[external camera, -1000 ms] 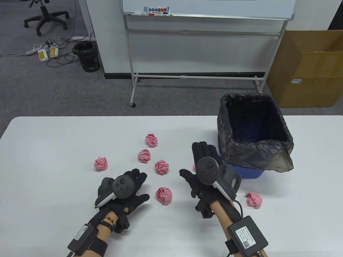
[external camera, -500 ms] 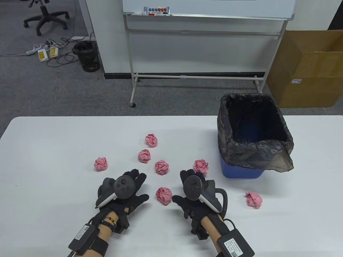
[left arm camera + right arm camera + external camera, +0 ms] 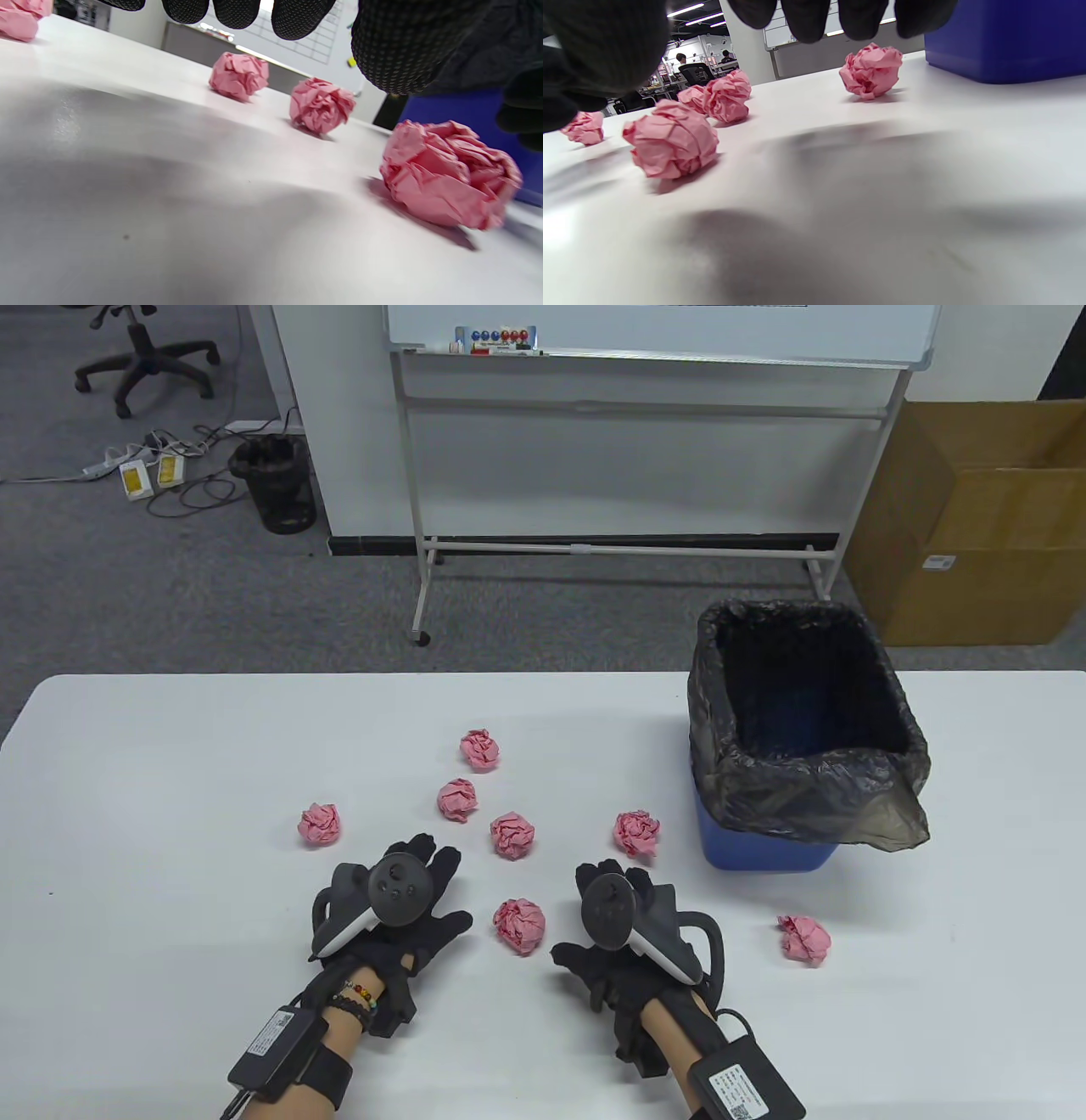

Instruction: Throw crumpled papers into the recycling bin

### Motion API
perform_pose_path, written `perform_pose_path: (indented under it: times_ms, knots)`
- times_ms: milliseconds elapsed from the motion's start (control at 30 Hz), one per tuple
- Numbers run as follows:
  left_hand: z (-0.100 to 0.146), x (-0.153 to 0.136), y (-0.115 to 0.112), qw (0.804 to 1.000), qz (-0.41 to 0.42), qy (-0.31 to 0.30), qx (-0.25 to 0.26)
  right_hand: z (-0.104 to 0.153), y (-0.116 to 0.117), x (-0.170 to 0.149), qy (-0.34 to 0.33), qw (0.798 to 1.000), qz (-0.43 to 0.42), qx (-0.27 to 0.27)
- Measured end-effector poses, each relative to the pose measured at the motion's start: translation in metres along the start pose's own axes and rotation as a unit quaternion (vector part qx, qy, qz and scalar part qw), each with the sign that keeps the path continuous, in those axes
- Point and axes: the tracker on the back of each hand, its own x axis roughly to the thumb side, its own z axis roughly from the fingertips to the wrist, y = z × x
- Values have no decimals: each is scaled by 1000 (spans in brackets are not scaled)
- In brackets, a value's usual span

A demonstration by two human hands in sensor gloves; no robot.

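Several pink crumpled paper balls lie on the white table (image 3: 170,746). One ball (image 3: 519,925) lies between my hands and also shows in the left wrist view (image 3: 449,173) and the right wrist view (image 3: 672,144). Another ball (image 3: 637,833) lies just beyond my right hand (image 3: 615,882), near the bin; it shows in the right wrist view (image 3: 871,71). The blue bin (image 3: 764,857) with a black bag (image 3: 848,780) stands at the right. My left hand (image 3: 424,869) is open and low over the table. Both hands hold nothing.
One ball (image 3: 804,938) lies to the right, in front of the bin. Other balls (image 3: 321,824) (image 3: 458,800) (image 3: 481,749) (image 3: 514,836) lie beyond the left hand. A whiteboard stand (image 3: 611,547) and a cardboard box (image 3: 984,526) stand on the floor behind the table.
My right hand has drawn back from beside the bin toward the table's near edge, uncovering the ball it was over. The left hand has barely shifted.
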Motion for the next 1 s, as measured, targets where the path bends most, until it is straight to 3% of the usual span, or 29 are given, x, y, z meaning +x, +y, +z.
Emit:
perform_pose_path:
  times_ms: [267, 567, 800, 1000]
  knots:
    - [-19, -28, 17, 996, 4, 85, 23, 6, -6, 0, -11, 1000, -12, -3]
    - [-54, -62, 52, 983, -17, 168, 79, 8, -10, 0, -15, 1000, -14, -7]
    - [-75, -90, 66, 970, -20, 230, 81, 8, -9, 1, -15, 1000, -9, 4]
    - [-80, -105, 61, 959, -57, 273, 50, 7, -5, 3, -16, 1000, 3, 16]
